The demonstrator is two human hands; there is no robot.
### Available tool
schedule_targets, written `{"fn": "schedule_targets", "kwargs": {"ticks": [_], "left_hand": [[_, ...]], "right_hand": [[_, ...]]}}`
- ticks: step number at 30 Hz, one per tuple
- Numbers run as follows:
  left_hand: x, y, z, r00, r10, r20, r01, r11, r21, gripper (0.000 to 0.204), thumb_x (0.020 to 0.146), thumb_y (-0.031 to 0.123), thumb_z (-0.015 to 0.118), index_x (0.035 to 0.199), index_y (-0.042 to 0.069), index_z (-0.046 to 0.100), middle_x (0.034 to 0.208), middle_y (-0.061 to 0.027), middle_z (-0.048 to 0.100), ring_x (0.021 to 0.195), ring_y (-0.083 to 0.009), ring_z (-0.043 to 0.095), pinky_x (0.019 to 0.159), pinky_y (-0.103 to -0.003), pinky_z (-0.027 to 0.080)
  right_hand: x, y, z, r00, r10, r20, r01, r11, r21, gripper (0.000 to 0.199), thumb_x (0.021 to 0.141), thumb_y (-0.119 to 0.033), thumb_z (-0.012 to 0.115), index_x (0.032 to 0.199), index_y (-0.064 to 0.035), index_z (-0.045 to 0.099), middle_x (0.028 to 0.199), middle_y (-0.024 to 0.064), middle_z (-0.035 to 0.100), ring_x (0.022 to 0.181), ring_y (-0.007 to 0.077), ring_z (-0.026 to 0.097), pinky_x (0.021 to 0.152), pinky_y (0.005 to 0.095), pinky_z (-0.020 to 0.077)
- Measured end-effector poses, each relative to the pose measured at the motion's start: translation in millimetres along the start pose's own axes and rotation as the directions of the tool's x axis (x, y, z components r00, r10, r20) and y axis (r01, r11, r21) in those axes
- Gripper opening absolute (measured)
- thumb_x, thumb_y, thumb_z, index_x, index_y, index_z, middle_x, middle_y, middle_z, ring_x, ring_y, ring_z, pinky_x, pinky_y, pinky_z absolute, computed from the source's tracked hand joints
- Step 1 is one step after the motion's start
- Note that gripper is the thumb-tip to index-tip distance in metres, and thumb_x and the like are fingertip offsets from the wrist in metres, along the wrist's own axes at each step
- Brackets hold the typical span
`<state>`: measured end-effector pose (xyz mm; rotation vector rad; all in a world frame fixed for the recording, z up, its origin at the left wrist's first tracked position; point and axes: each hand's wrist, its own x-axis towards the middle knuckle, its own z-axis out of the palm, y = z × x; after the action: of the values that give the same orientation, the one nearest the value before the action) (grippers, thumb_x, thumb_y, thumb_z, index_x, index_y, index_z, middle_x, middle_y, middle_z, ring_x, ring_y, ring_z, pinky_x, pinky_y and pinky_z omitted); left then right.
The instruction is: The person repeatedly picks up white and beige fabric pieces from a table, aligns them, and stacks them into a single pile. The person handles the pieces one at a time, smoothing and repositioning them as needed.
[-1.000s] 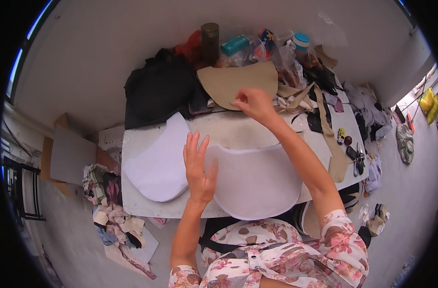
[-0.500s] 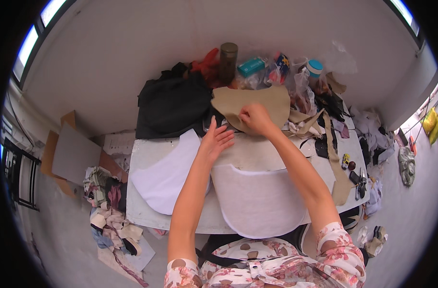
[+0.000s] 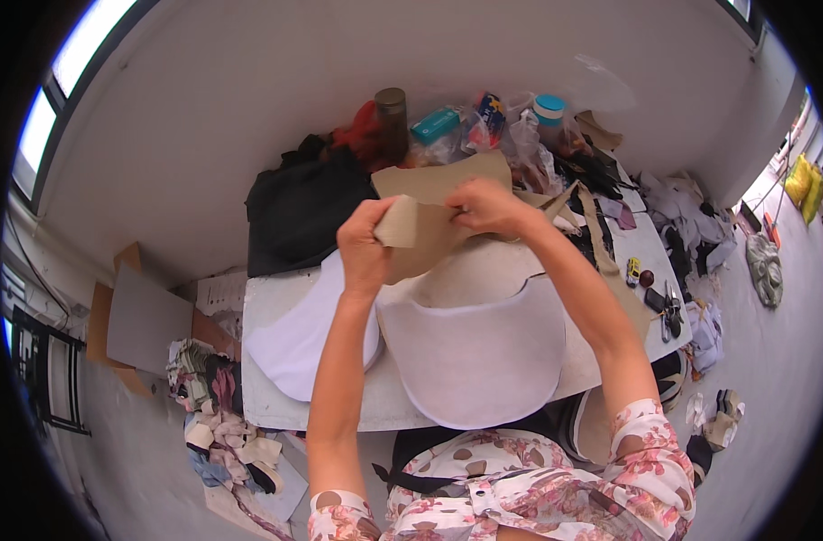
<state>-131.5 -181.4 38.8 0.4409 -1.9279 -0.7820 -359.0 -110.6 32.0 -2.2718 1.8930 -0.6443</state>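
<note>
My left hand (image 3: 365, 248) is closed on the left corner of a tan fabric piece (image 3: 426, 248), folding a paler flap over its fingers. With its fingertips, my right hand (image 3: 491, 209) pinches the same piece along its edge. More tan fabric (image 3: 484, 169) spreads just behind; I cannot tell whether it is a separate layer. Nearer me lies a pale, bib-shaped panel (image 3: 475, 352) with a rounded lower edge. A white curved piece (image 3: 294, 356) rests to its left, partly hidden by my left forearm. Folded black fabric (image 3: 303, 216) lies beyond my left hand.
Along the wall stand a dark canister (image 3: 392, 126), a teal box (image 3: 436, 126), plastic bags (image 3: 524, 144) and a blue-lidded jar (image 3: 548, 110). Tan strips (image 3: 601, 239), a small yellow toy car (image 3: 633, 269) and keys (image 3: 671, 311) lie right. Scrap piles (image 3: 236, 437) cover floor areas beside the white table (image 3: 281, 413).
My left hand has moved up and left and closed on the tan fabric, lifting its corner. My right hand has shifted slightly and pinches its edge. The whole view has tilted a little.
</note>
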Motion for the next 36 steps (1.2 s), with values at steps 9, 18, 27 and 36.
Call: {"fn": "schedule_targets", "kwargs": {"ticks": [9, 18, 27, 36], "left_hand": [[-18, 23, -37, 0.958, -0.229, -0.174, 0.163, 0.931, -0.326, 0.017, 0.095, 0.016, 0.065, 0.103, 0.003, 0.069, 0.091, 0.0039, 0.065, 0.085, -0.0046, 0.056, 0.079, -0.021, 0.045], [-84, 59, -70, 0.883, -0.458, 0.104, 0.391, 0.593, -0.704, 0.024, 0.100, 0.020, 0.055, 0.117, 0.004, 0.061, 0.110, -0.0032, 0.068, 0.099, -0.0115, 0.063, 0.090, -0.027, 0.049], [-144, 34, -45, 0.705, -0.670, 0.235, 0.622, 0.424, -0.658, 0.022, 0.099, 0.019, 0.057, 0.110, 0.001, 0.063, 0.103, -0.0039, 0.068, 0.090, -0.0088, 0.064, 0.079, -0.024, 0.052], [-151, 10, -12, 0.801, -0.598, -0.030, 0.598, 0.797, 0.086, 0.022, 0.087, 0.017, 0.069, 0.085, -0.004, 0.065, 0.064, 0.0003, 0.060, 0.059, -0.0036, 0.046, 0.053, -0.023, 0.039]], "right_hand": [[-116, -3, -44, 0.879, 0.427, -0.210, -0.165, 0.687, 0.708, 0.020, 0.080, -0.013, 0.072, 0.098, -0.0052, 0.071, 0.087, 0.0024, 0.068, 0.081, 0.0084, 0.060, 0.076, 0.0252, 0.0480], [-189, -71, -41, 0.764, 0.545, -0.346, 0.028, 0.507, 0.861, 0.031, 0.097, -0.024, 0.056, 0.116, -0.0021, 0.065, 0.097, -0.0014, 0.067, 0.082, 0.0044, 0.059, 0.073, 0.0197, 0.0457], [-225, -77, -6, 0.761, 0.631, -0.149, -0.211, 0.459, 0.863, 0.029, 0.099, -0.026, 0.054, 0.112, -0.0018, 0.064, 0.082, -0.0042, 0.062, 0.066, 0.0022, 0.054, 0.056, 0.0195, 0.0433], [-229, -38, 45, 0.673, 0.726, -0.144, -0.471, 0.570, 0.673, 0.030, 0.093, -0.019, 0.062, 0.073, -0.0020, 0.048, 0.055, 0.0009, 0.049, 0.050, 0.0068, 0.048, 0.044, 0.0263, 0.0389]]}}
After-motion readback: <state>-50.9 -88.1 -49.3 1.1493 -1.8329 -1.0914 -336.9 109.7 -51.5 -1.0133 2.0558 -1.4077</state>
